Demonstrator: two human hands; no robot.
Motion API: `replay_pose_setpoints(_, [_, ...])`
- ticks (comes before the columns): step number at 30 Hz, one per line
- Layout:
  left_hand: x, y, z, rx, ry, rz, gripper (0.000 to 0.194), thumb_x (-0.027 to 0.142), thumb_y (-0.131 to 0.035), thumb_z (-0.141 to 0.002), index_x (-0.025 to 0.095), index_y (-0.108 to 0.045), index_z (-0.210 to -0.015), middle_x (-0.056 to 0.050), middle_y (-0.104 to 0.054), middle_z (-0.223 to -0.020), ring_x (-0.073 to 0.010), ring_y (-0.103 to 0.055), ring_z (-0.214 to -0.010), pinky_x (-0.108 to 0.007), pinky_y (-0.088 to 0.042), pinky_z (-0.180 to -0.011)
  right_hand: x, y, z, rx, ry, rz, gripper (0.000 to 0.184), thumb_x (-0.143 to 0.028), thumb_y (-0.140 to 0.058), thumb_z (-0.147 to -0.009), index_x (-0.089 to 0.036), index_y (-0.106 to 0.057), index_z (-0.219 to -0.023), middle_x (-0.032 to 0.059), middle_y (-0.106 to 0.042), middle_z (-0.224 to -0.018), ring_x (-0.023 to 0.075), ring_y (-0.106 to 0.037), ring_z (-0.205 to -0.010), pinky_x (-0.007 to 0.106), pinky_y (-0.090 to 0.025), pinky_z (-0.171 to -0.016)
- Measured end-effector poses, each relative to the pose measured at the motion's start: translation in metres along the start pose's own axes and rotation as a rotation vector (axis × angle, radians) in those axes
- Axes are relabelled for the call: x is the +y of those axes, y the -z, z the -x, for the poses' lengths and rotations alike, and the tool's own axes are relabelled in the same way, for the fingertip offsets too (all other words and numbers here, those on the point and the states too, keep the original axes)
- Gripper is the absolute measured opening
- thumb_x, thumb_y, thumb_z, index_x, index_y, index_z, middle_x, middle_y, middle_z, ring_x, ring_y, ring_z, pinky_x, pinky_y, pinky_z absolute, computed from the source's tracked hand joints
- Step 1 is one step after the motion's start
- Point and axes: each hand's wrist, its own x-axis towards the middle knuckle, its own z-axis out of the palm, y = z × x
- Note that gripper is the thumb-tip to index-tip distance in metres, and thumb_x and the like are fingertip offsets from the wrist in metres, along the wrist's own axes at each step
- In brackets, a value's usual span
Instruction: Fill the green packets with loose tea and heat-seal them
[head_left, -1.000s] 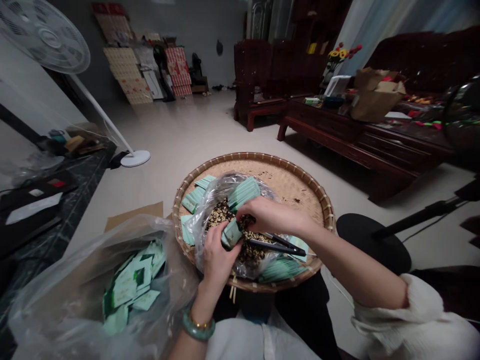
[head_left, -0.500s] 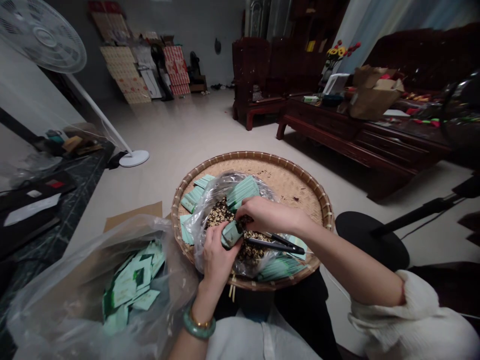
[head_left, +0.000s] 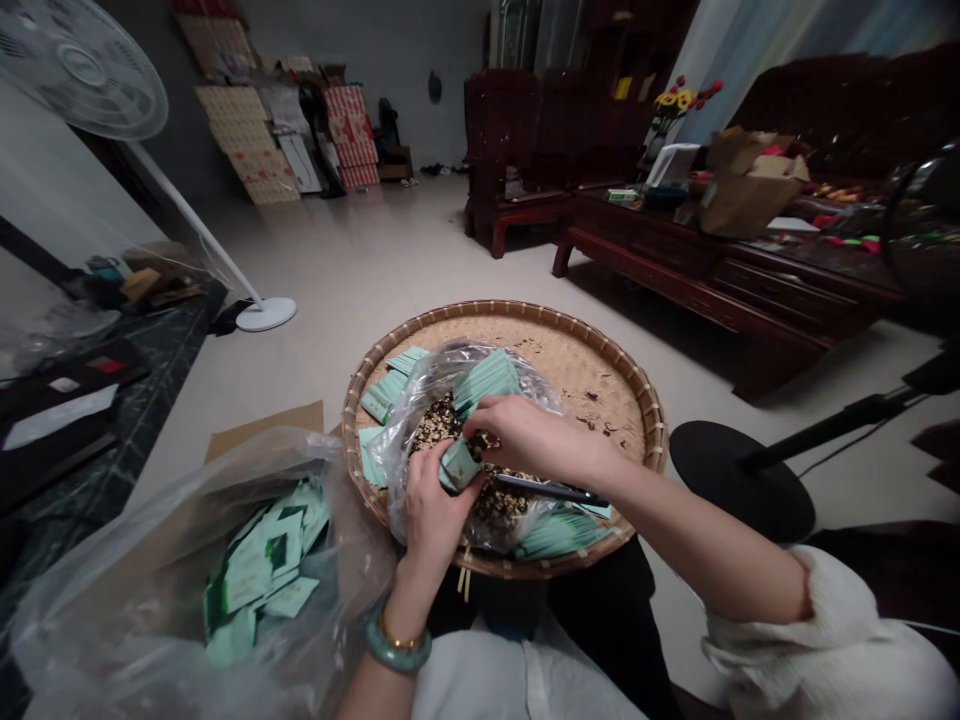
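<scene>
A pale green sachet [head_left: 459,466] sits gripped between both hands, just above a heap of dark, speckled granules [head_left: 496,503] inside a clear plastic bag [head_left: 520,378]. The left hand [head_left: 431,518] curls closed around its near side, while the right hand [head_left: 523,434] pinches its far end between the fingertips [head_left: 480,424]. A black-handled tool [head_left: 551,489] lies on the bag just beyond the right wrist, and bundled green sachets [head_left: 487,383] lie against the granules on the far side. The bag rests in a round woven bamboo tray [head_left: 626,400]. Near left, a second plastic bag [head_left: 169,600] holds loose green-and-white packets [head_left: 262,575]. A jade bangle [head_left: 391,645] circles the left wrist.
</scene>
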Motion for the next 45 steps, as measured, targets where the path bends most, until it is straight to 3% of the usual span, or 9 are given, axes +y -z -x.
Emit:
replay_pose_setpoints(4, [-0.001,0.0,0.0,-0.007,0.007,0.023,0.045,0.027,-0.072,-0.068,0.023,-0.056,-0.11,-0.006,-0.056,-0.1,-0.0242,-0.057,-0.096,-0.039,-0.047,-0.082,-0.001,-0.003,-0.002,0.012,0.048,-0.106,0.029,0.001,-0.054,-0.069,-0.014,-0.064,-0.092,0.0049,-0.065,-0.083,0.0132,-0.056,-0.073,0.021,-0.035,-0.062])
replay_pose_setpoints(10, [-0.002,0.001,-0.001,0.001,0.003,0.052,0.045,0.025,-0.072,-0.067,0.023,-0.056,-0.109,-0.005,-0.056,-0.099,-0.0234,-0.057,-0.095,-0.039,-0.048,-0.083,-0.004,0.003,0.0,0.042,0.01,-0.249,0.024,-0.005,-0.05,-0.077,-0.015,-0.068,-0.09,0.0034,-0.069,-0.081,0.0113,-0.059,-0.069,0.023,-0.04,-0.063])
replay_pose_setpoints(17, [-0.009,-0.001,0.002,0.017,-0.012,0.161,0.046,0.03,-0.072,-0.068,0.022,-0.054,-0.11,-0.006,-0.054,-0.101,-0.0222,-0.057,-0.096,-0.035,-0.051,-0.079,0.007,0.004,0.006,0.129,-0.132,-0.731,0.023,-0.014,-0.047,-0.085,-0.014,-0.064,-0.101,0.0059,-0.068,-0.084,0.013,-0.064,-0.075,0.025,-0.052,-0.064])
replay_pose_setpoints(20, [-0.011,-0.001,0.006,0.003,0.007,0.275,0.044,0.03,-0.07,-0.07,0.022,-0.054,-0.11,-0.008,-0.053,-0.107,-0.0219,-0.057,-0.099,-0.031,-0.053,-0.071,0.014,0.0,0.01,0.177,-0.099,-0.67,0.025,-0.017,-0.05,-0.085,-0.017,-0.062,-0.107,0.007,-0.066,-0.097,0.0142,-0.063,-0.083,0.028,-0.053,-0.07])
replay_pose_setpoints(24, [-0.015,0.002,0.008,0.026,-0.054,0.26,0.04,0.028,-0.07,-0.07,0.021,-0.055,-0.107,-0.007,-0.055,-0.103,-0.022,-0.058,-0.096,-0.033,-0.052,-0.075,0.012,-0.003,0.022,0.1,0.142,-0.499,0.032,-0.016,-0.058,-0.08,-0.021,-0.059,-0.112,0.0073,-0.057,-0.117,0.0154,-0.057,-0.097,0.03,-0.05,-0.08])
replay_pose_setpoints(27, [-0.018,0.005,0.008,0.016,-0.137,0.201,0.036,0.024,-0.069,-0.07,0.02,-0.055,-0.103,-0.006,-0.057,-0.099,-0.0225,-0.057,-0.094,-0.037,-0.05,-0.081,0.006,-0.006,0.031,0.051,0.277,-0.393,0.036,-0.017,-0.06,-0.081,-0.022,-0.056,-0.116,0.0079,-0.053,-0.119,0.0169,-0.053,-0.104,0.03,-0.048,-0.085])
replay_pose_setpoints(31, [-0.019,0.007,0.008,0.008,-0.176,0.217,0.034,0.025,-0.066,-0.07,0.02,-0.055,-0.102,-0.006,-0.061,-0.098,-0.0223,-0.059,-0.092,-0.038,-0.049,-0.083,0.0,-0.012,0.035,0.052,0.315,-0.223,0.034,-0.025,-0.057,-0.085,-0.022,-0.053,-0.119,0.0087,-0.054,-0.114,0.0172,-0.054,-0.096,0.029,-0.047,-0.079])
replay_pose_setpoints(38, [-0.013,0.008,0.01,-0.122,-0.025,0.298,0.03,0.028,-0.067,-0.07,0.019,-0.062,-0.097,-0.004,-0.069,-0.086,-0.0177,-0.065,-0.075,-0.029,-0.054,-0.068,0.007,-0.023,0.03,0.181,0.346,-0.056,0.017,-0.023,-0.046,-0.091,-0.018,-0.063,-0.09,0.0048,-0.057,-0.085,0.0137,-0.052,-0.075,0.024,-0.041,-0.064])
replay_pose_setpoints(45, [-0.013,0.004,0.008,-0.241,0.308,0.634,0.022,0.028,-0.073,-0.062,0.016,-0.064,-0.078,-0.001,-0.069,-0.069,-0.0154,-0.065,-0.063,-0.027,-0.055,-0.061,0.019,-0.011,0.024,0.31,0.203,-0.278,0.011,-0.016,-0.05,-0.087,-0.014,-0.06,-0.084,0.0047,-0.062,-0.08,0.0124,-0.054,-0.072,0.025,-0.043,-0.066])
